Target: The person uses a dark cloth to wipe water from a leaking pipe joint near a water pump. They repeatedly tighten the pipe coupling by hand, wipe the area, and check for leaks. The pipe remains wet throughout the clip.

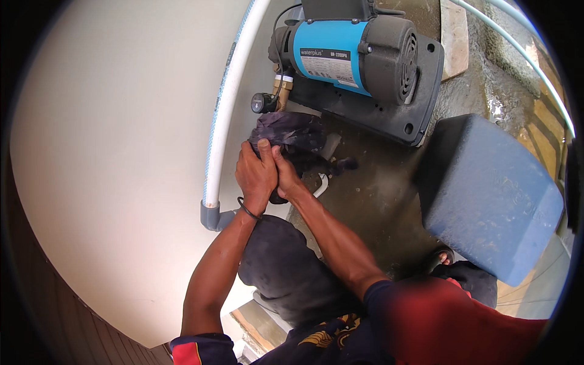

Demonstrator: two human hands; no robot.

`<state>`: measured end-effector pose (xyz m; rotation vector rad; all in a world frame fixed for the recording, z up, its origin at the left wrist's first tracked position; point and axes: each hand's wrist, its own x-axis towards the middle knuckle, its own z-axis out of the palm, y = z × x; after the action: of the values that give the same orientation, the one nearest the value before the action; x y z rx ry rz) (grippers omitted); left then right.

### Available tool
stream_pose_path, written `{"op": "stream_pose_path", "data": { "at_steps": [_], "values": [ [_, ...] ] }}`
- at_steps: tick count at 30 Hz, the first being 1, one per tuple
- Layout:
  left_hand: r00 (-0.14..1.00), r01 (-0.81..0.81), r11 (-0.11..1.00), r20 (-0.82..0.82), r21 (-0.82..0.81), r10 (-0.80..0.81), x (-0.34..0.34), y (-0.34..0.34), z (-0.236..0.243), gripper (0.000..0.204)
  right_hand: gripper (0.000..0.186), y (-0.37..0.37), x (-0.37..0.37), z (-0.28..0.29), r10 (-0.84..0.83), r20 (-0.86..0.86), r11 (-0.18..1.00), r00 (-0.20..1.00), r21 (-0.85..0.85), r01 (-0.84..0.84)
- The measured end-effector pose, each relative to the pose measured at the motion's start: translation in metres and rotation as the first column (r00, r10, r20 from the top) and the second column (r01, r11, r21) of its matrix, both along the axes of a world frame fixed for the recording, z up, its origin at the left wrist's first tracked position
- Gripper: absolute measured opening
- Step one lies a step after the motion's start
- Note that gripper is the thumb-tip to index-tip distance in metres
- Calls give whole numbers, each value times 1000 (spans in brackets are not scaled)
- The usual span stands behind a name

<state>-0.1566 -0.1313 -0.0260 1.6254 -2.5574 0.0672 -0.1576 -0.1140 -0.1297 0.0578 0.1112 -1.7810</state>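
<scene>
Both hands bunched on a crumpled dark purple-black cloth (289,128), which sits just below the blue-and-black cylindrical electric pump (331,55), toward the person. Left hand (255,167): grip closed on the cloth, thumb on top, most fingertips out of sight. Right hand (286,174): grip also clenched on the cloth, pressed against the left, its fingers largely hidden behind that hand and the folds; can't tell what, if anything, is inside the cloth. Pump's top cut off by the upper edge; the brass fitting (283,97) at its lower left is partly covered by the cloth. Small whitish curved piece (323,184) below the pump, beyond the right wrist, part hidden, kind unclear. Large blur over the red fabric (462,325) at the lower right, details lost. Foot (444,258) below the pump mostly hidden by dark clothing. Surface: wet grey-brown concrete floor (377,198) under and below the pump, murky, with shiny patches to its right. Big smooth off-white curved surface (121,152) fills the area left of the pump; white plastic pipe (228,103) with blue markings runs along it into a grey elbow (210,216). Blue-grey boxy plastic container (499,194) lower right of the pump, pale blue hose (523,48) upper right, leaving the view.
</scene>
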Motion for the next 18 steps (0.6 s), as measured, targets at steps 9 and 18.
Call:
{"op": "stream_pose_path", "data": {
  "at_steps": [9, 18],
  "values": [
    [988, 120, 986, -108, 117, -107, 9, -14, 3, 54, 57, 4, -3, 27, -153, -86, 939, 984, 299, 172],
    [985, 129, 917, -153, 377, -75, 23, -40, 5, 71, 71, 9, -7, 40, 149, -441, 753, 885, 630, 187]
  ]
}}
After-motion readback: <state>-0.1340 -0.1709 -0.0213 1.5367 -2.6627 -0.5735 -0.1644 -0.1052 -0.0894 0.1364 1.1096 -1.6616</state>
